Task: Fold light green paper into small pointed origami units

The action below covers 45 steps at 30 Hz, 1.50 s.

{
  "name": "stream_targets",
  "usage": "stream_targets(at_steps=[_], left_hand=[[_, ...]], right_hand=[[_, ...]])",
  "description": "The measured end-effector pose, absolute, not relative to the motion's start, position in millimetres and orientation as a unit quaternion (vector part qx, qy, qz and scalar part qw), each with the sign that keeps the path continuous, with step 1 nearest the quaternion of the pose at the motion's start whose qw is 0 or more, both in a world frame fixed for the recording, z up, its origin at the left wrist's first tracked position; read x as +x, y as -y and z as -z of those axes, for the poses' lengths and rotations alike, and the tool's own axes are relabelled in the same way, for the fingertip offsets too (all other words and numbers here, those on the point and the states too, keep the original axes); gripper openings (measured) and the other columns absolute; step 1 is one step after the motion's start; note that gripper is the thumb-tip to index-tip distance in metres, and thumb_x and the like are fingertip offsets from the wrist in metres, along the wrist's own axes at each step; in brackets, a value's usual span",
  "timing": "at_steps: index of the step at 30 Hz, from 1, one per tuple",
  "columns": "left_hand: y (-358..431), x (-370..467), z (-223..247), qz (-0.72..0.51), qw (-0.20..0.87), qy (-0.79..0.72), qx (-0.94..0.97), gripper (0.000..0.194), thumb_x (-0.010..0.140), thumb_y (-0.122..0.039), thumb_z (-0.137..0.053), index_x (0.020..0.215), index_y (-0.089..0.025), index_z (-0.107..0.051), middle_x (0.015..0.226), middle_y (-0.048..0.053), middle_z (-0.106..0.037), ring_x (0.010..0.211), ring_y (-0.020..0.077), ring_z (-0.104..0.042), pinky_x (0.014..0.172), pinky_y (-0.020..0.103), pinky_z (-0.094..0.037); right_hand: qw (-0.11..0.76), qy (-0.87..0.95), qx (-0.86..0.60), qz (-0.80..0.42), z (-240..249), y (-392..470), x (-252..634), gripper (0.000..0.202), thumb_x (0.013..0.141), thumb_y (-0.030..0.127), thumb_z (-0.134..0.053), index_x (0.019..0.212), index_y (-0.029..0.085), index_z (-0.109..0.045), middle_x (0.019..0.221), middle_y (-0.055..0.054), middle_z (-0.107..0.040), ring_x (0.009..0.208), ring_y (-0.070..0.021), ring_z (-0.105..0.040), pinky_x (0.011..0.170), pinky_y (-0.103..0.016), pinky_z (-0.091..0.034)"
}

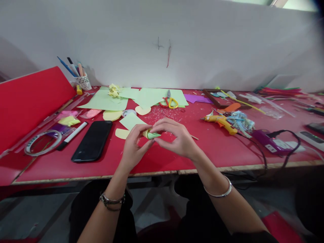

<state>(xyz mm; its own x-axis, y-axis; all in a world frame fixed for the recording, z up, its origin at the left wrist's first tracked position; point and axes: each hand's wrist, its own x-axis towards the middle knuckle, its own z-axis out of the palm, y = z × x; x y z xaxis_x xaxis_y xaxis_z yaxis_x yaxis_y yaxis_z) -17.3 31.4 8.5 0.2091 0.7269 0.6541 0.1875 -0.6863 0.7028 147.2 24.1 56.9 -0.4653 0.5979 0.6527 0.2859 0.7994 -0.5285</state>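
Between my two hands is a small rolled piece of yellow and green paper [152,135], held above the red table. My left hand [135,145] grips its left end, thumb underneath and fingers on top. From the right, my right hand [176,136] closes on it with curved fingers over the top and the thumb below. Part of the roll is hidden by the fingers. Behind my left hand lie a pale green paper piece [130,120] and a rounded cream paper piece [122,133].
A black phone [92,141] lies to the left, near a white marker [76,131] and a tape roll [43,143]. Scissors [169,101] rest on green sheets [148,98] at the back. To the right are a yellow glue gun [222,123] and a purple power strip [270,143] with cords.
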Motion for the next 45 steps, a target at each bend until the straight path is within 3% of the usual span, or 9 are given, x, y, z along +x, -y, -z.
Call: stream_targets(at_steps=[12, 24, 36, 45], left_hand=[[-30.1, -15.8, -12.2, -0.512, 0.175, -0.353, 0.763, 0.026, 0.079, -0.022, -0.057, 0.104, -0.021, -0.051, 0.097, 0.004, -0.058, 0.086, 0.0144, -0.055, 0.073, 0.026, -0.046], [-31.3, -16.5, -8.3, -0.5, 0.123, -0.363, 0.777, 0.013, 0.078, -0.02, -0.057, 0.091, -0.019, -0.054, 0.09, 0.005, -0.06, 0.083, 0.0164, -0.056, 0.07, 0.027, -0.046], [-32.0, -16.4, -7.9, -0.557, 0.119, -0.31, 0.761, 0.026, 0.075, -0.02, -0.061, 0.098, -0.02, -0.048, 0.092, 0.004, -0.053, 0.085, 0.0152, -0.052, 0.07, 0.026, -0.045], [-33.7, -16.6, 0.9, -0.58, 0.189, -0.272, 0.745, 0.033, 0.074, -0.018, -0.062, 0.103, -0.023, -0.045, 0.098, 0.006, -0.051, 0.092, 0.0173, -0.052, 0.077, 0.032, -0.045]], right_hand=[[0.453, 0.833, -0.257, -0.185, -55.6, -23.7, 145.7, 0.013, 0.079, 0.01, -0.051, 0.082, 0.019, -0.06, 0.09, -0.004, -0.061, 0.088, -0.0123, -0.058, 0.081, -0.029, -0.048], [0.413, 0.856, -0.283, -0.126, -51.1, -22.0, 144.6, 0.016, 0.081, 0.012, -0.049, 0.093, 0.02, -0.056, 0.095, -0.003, -0.061, 0.094, -0.0123, -0.056, 0.085, -0.027, -0.045], [0.445, 0.841, -0.271, -0.148, -61.4, -17.4, 147.2, 0.015, 0.078, 0.018, -0.054, 0.093, 0.018, -0.054, 0.087, -0.004, -0.057, 0.077, -0.0119, -0.054, 0.072, -0.027, -0.047], [0.397, 0.862, -0.278, -0.146, -59.6, -17.8, 149.0, 0.005, 0.081, 0.021, -0.051, 0.081, 0.017, -0.054, 0.08, -0.003, -0.056, 0.075, -0.0112, -0.052, 0.069, -0.026, -0.045]])
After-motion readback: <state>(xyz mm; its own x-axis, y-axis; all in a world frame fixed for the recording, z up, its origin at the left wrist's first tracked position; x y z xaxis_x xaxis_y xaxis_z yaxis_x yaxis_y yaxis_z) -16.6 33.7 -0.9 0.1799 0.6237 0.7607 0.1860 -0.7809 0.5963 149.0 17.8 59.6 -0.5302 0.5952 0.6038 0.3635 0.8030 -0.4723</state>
